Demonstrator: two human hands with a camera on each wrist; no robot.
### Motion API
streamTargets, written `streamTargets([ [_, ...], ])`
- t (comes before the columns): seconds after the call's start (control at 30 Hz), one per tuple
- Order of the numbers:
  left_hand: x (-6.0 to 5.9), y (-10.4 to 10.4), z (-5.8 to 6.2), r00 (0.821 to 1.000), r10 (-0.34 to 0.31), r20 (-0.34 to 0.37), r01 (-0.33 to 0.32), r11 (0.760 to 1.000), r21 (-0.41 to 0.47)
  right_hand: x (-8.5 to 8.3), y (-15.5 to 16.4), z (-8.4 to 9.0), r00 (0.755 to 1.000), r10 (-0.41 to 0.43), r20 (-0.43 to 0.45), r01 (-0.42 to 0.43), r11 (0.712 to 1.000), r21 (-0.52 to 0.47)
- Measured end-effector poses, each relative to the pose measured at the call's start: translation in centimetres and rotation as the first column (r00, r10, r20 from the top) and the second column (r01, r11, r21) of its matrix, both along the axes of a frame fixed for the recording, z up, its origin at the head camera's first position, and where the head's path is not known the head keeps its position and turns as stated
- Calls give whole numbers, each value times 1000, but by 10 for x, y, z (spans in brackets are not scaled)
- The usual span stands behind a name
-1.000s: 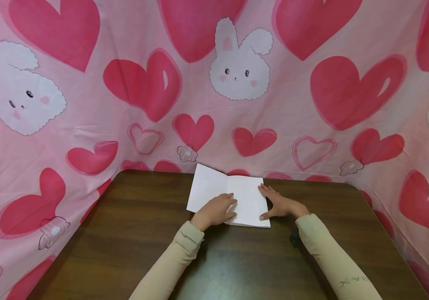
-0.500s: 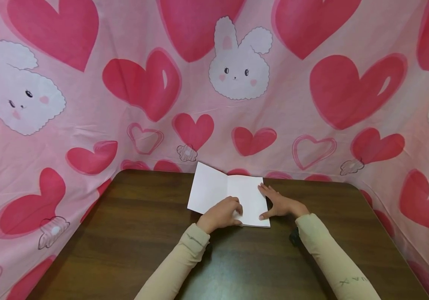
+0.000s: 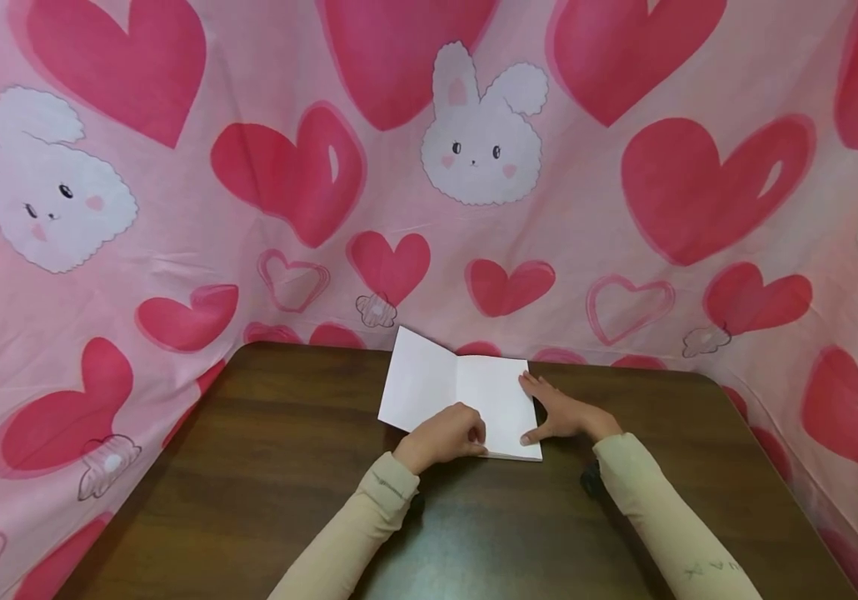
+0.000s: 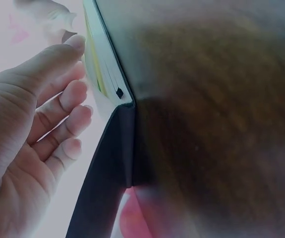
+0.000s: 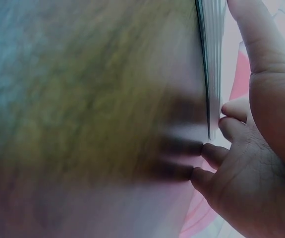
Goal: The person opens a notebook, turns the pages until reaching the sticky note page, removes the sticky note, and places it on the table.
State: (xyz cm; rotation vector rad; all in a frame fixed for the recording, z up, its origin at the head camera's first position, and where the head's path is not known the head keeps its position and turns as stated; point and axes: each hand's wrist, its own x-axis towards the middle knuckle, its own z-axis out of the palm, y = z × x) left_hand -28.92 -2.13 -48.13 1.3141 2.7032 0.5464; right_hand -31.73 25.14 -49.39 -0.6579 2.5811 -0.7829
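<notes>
An open book (image 3: pixel 466 392) with blank white pages lies on the dark wooden table (image 3: pixel 271 475), near its far edge. My left hand (image 3: pixel 477 442) sits at the book's near edge by the spine, fingers curled, pinching the pages. In the left wrist view, the left hand (image 4: pixel 80 74) has its thumb tip on the page block (image 4: pixel 100 59) and bent fingers beside the dark cover (image 4: pixel 107 163). My right hand (image 3: pixel 545 410) lies flat along the book's right edge, thumb at the near corner. The right wrist view shows the right hand (image 5: pixel 239 64) beside the page edges (image 5: pixel 211 59).
A pink cloth (image 3: pixel 174 250) printed with red hearts and white bunnies hangs close behind and to both sides of the table. The table's rounded far corners meet the cloth. Both forearms wear cream sleeves (image 3: pixel 646 508).
My left hand slid from flat on the page down to the book's near edge and curled its fingers there. The right hand and the book stayed put.
</notes>
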Motion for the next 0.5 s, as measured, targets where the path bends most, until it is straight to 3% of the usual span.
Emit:
streamTargets([
  [0.27, 4, 2, 0, 997, -43, -71, 40, 998, -47, 4, 6, -2, 1000, -12, -19, 12, 999, -34],
  [0.5, 9, 2, 3, 983, -67, -169, 55, 996, -72, 4, 15, -2, 999, 2, -43, -4, 998, -55],
])
